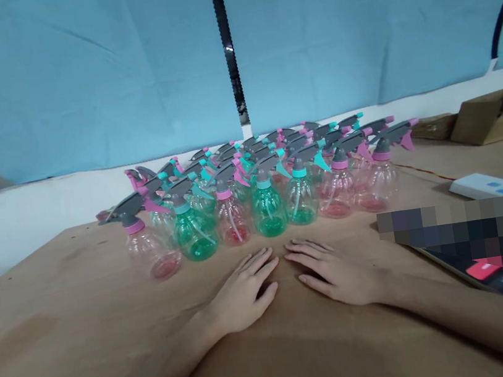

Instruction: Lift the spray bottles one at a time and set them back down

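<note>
My left hand lies on the wooden table with its fingers spread and nothing in it. Opposite it, my right hand rests in the same way, its fingertips a little apart from those of my left hand. Just beyond both hands stand several spray bottles in rows, all upright. The front row includes a green bottle in the middle, a pink bottle beside it, another green bottle and a clear pink bottle at the left end. Their sprayer heads are grey with pink or teal triggers.
A phone, partly pixelated, lies at the right near my right forearm. Behind it is a white and blue device with a thin wire. An open cardboard box sits at the back right, before a blue sheet.
</note>
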Available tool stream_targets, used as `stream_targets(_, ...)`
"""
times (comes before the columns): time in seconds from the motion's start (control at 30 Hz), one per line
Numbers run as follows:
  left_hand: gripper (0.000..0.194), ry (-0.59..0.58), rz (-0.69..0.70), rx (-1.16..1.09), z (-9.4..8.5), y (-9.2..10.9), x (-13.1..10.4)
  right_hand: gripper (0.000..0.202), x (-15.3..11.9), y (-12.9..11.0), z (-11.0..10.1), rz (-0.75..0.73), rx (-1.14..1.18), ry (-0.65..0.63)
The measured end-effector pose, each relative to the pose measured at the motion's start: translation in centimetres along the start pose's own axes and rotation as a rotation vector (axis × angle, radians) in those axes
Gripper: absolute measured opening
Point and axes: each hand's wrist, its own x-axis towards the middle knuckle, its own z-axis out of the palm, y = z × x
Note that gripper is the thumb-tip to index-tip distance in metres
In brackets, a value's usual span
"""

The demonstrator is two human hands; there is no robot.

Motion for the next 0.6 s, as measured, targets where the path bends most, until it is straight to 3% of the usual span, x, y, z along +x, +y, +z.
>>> stream_targets(0.2,0.032,0.147,0.086,0.102,0.0,0.3,0.0,0.040,-0.1,-0.1,0.1,-0.017,0.042,0.030)
stream_targets(0.3,0.026,0.284,0.216,0.268,-1.8,0.6,0.1,0.030,-0.1,-0.2,0.1,-0.015,0.112,0.060)
stream_targets(0.4,0.023,0.536,0.208,0.343,-5.9,0.6,0.7,0.023,-0.1,-0.4,0.1,-0.003,0.151,0.069)
stream_targets(0.5,0.024,0.715,-0.010,0.332,-11.4,-1.1,2.5,0.023,-0.1,-0.6,0.0,-0.008,0.148,0.070)
stream_targets(0.6,0.027,0.647,-0.253,0.353,-16.4,-4.7,5.5,0.023,0.0,-0.7,0.0,-0.016,0.146,0.075)
